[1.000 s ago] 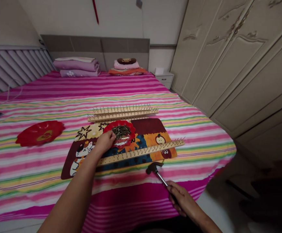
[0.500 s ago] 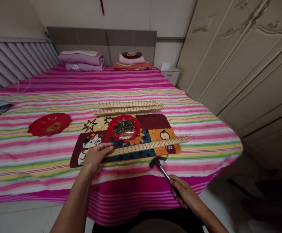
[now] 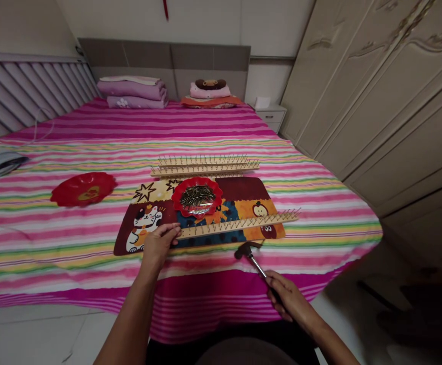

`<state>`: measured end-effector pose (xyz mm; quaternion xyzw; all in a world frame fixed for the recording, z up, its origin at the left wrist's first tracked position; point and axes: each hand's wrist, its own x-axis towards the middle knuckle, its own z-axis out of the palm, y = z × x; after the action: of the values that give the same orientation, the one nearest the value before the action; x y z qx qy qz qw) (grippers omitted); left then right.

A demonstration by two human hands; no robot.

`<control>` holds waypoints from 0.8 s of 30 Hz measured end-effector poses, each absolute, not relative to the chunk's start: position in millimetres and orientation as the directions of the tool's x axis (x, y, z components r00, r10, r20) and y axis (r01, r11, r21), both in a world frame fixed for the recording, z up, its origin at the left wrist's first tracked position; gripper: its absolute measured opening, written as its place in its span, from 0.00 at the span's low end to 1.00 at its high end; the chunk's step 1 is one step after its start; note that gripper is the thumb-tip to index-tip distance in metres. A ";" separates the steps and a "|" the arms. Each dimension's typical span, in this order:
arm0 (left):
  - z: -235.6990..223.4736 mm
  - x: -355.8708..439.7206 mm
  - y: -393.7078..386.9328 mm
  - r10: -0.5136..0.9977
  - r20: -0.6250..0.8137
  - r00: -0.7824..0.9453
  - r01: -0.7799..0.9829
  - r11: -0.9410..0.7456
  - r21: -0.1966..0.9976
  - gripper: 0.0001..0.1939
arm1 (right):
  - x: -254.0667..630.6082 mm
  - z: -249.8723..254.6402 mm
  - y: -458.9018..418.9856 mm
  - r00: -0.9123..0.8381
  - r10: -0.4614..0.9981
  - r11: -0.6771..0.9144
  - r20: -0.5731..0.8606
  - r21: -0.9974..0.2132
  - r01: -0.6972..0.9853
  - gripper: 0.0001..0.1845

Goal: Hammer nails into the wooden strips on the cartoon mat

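Note:
My left hand (image 3: 160,245) is closed on the left end of a narrow wooden strip (image 3: 217,230) studded with upright nails. The strip slants across a patterned mat (image 3: 243,192), its right end reaching past the mat's edge. In my right hand (image 3: 288,298) is a claw hammer (image 3: 258,265), gripped by its dark handle, its head just in front of the mat's edge. Behind the strip, a red scalloped bowl (image 3: 219,192) holds a heap of loose nails. More nail-studded wooden strips (image 3: 205,170) lie beyond the bowl.
Everything rests on a bed with a striped sheet (image 3: 304,192). A second red dish (image 3: 83,189) lies at the left, near folded grey cloth (image 3: 0,162). Folded bedding (image 3: 133,94) stands by the headboard. A wardrobe (image 3: 373,101) borders the right side.
The view has shifted slightly, moving the scene a little to the right. My left hand still holds the strip's end, and my right hand keeps the hammer in nearly the same place.

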<state>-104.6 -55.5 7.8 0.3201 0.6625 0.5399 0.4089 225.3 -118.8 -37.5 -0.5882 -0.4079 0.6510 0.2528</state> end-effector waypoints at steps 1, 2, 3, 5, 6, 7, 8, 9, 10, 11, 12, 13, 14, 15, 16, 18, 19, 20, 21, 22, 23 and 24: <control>7.6 -104.0 -55.5 0.864 -0.197 -0.464 -0.025 0.209 0.978 0.21 | 225.4 -37.7 -118.7 -0.178 0.808 -0.542 -0.562 -0.827 0.151 0.14; 7.4 -103.3 -55.4 0.862 -0.197 -0.467 -0.032 0.206 0.978 0.21 | 225.7 -38.2 -118.6 -0.177 0.806 -0.545 -0.565 -0.824 0.153 0.14; 7.1 -102.7 -55.3 0.860 -0.195 -0.471 -0.036 0.202 0.979 0.20 | 226.0 -38.9 -118.5 -0.178 0.803 -0.547 -0.569 -0.822 0.157 0.14; 6.3 -101.8 -55.0 0.862 -0.182 -0.473 -0.025 0.194 0.981 0.20 | 226.6 -40.5 -118.4 -0.187 0.800 -0.546 -0.570 -0.821 0.165 0.14; 5.7 -101.6 -54.8 0.864 -0.174 -0.473 -0.013 0.190 0.982 0.19 | 226.7 -41.1 -118.3 -0.193 0.801 -0.543 -0.567 -0.823 0.167 0.14; 5.0 -101.4 -54.5 0.865 -0.163 -0.474 0.001 0.186 0.983 0.19 | 226.8 -41.3 -118.4 -0.197 0.802 -0.539 -0.564 -0.825 0.168 0.14; 4.3 -101.4 -54.3 0.866 -0.153 -0.476 0.018 0.184 0.983 0.19 | 226.7 -41.1 -118.4 -0.197 0.803 -0.537 -0.562 -0.826 0.168 0.14; 3.7 -101.4 -54.1 0.867 -0.144 -0.478 0.035 0.183 0.983 0.19 | 226.6 -40.7 -118.5 -0.192 0.805 -0.537 -0.561 -0.827 0.167 0.14; 3.3 -101.3 -54.0 0.867 -0.137 -0.480 0.050 0.183 0.982 0.18 | 226.4 -40.1 -118.6 -0.187 0.806 -0.537 -0.561 -0.827 0.166 0.14; 3.1 -101.2 -54.0 0.868 -0.130 -0.479 0.068 0.185 0.980 0.18 | 226.1 -39.5 -118.8 -0.182 0.807 -0.539 -0.563 -0.826 0.165 0.14; 3.2 -101.0 -54.1 0.871 -0.123 -0.476 0.089 0.187 0.978 0.18 | 225.8 -39.0 -119.2 -0.177 0.807 -0.540 -0.563 -0.826 0.163 0.15; 3.6 -100.7 -54.4 0.875 -0.116 -0.470 0.114 0.191 0.975 0.18 | 225.3 -38.8 -119.8 -0.174 0.808 -0.540 -0.562 -0.826 0.161 0.15; 4.1 -100.4 -54.8 0.879 -0.110 -0.463 0.143 0.197 0.970 0.17 | 224.4 -38.5 -120.9 -0.168 0.811 -0.539 -0.560 -0.827 0.158 0.16; 4.5 -100.1 -55.2 0.883 -0.104 -0.458 0.177 0.205 0.963 0.16 | 223.1 -38.1 -122.3 -0.159 0.814 -0.538 -0.559 -0.828 0.156 0.18; 4.8 -99.8 -55.7 0.885 -0.098 -0.455 0.214 0.216 0.953 0.16 | 221.2 -37.0 -124.0 -0.152 0.817 -0.537 -0.557 -0.829 0.154 0.20; 4.2 -99.8 -56.7 0.889 -0.079 -0.450 0.297 0.233 0.926 0.15 | 214.5 -31.1 -127.8 -0.159 0.819 -0.533 -0.552 -0.833 0.148 0.24; 3.3 -99.9 -57.2 0.894 -0.059 -0.445 0.347 0.233 0.908 0.14 | 209.5 -25.6 -129.1 -0.182 0.815 -0.530 -0.550 -0.835 0.148 0.26; 2.0 -100.1 -57.5 0.899 -0.031 -0.437 0.401 0.226 0.888 0.14 | 203.3 -18.1 -129.6 -0.218 0.811 -0.523 -0.543 -0.839 0.148 0.26; 0.6 -100.4 -57.7 0.904 0.003 -0.427 0.454 0.211 0.866 0.13 | 196.0 -8.8 -128.8 -0.262 0.808 -0.506 -0.528 -0.849 0.150 0.25; -1.0 -100.5 -57.7 0.909 0.039 -0.414 0.504 0.193 0.842 0.12 | 187.6 1.9 -126.7 -0.307 0.806 -0.483 -0.506 -0.862 0.155 0.24; -2.4 -100.5 -57.7 0.912 0.074 -0.402 0.547 0.175 0.818 0.11 | 178.5 13.6 -123.0 -0.347 0.812 -0.441 -0.469 -0.883 0.160 0.22; -3.7 -100.3 -57.5 0.913 0.106 -0.394 0.582 0.159 0.798 0.11 | 168.7 25.3 -117.9 -0.365 0.833 -0.379 -0.416 -0.909 0.172 0.19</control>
<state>-100.3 -57.5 -3.7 0.5102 0.7324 0.4005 0.2069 168.7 -117.9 25.3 -0.5045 -0.4977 0.6595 0.2506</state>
